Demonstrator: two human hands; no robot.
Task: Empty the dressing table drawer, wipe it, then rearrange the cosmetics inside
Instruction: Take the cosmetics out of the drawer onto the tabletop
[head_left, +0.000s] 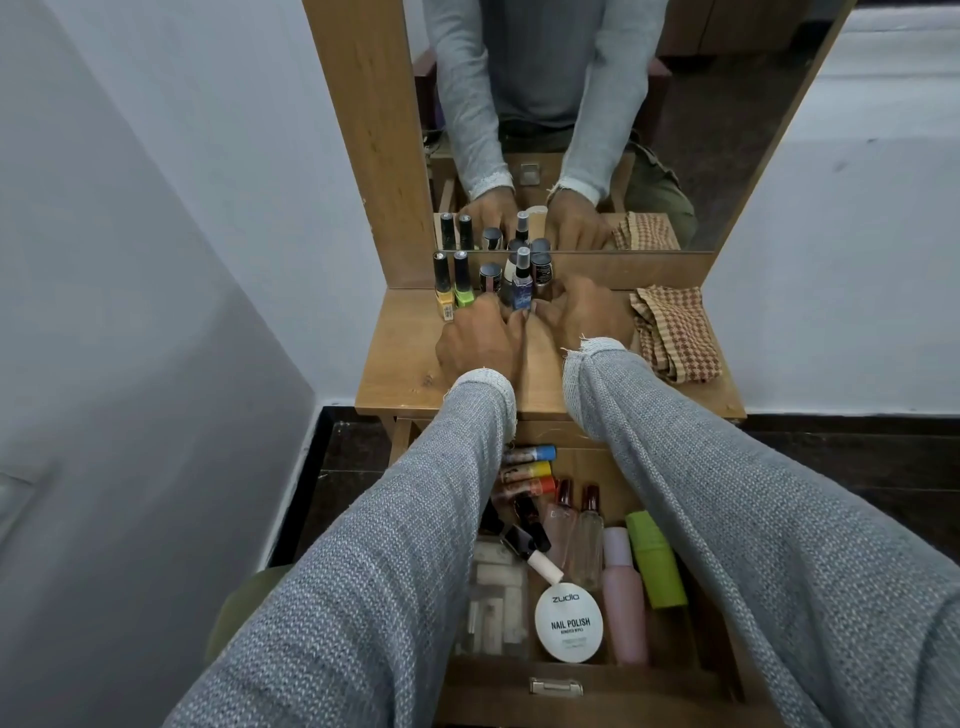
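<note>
The open drawer (571, 675) lies below me, holding a round nail polish wipes tin (569, 623), a pink bottle (623, 597), a green bottle (654, 561), clear perfume bottles (587, 535) and capped tubes (530, 470). On the tabletop (405, 358), small bottles stand by the mirror: yellow (444, 296) and green nail polishes (462, 291), a blue spray bottle (522, 288) and dark jars (491, 278). My left hand (478, 343) reaches to the bases of these bottles. My right hand (587, 312) curls its fingers beside the blue spray bottle.
A checked cloth (675, 332) lies crumpled on the right of the tabletop. The mirror (571, 130) rises behind the bottles in a wooden frame. A clear plastic box (493, 597) fills the drawer's left side. White walls flank the table, with dark floor below.
</note>
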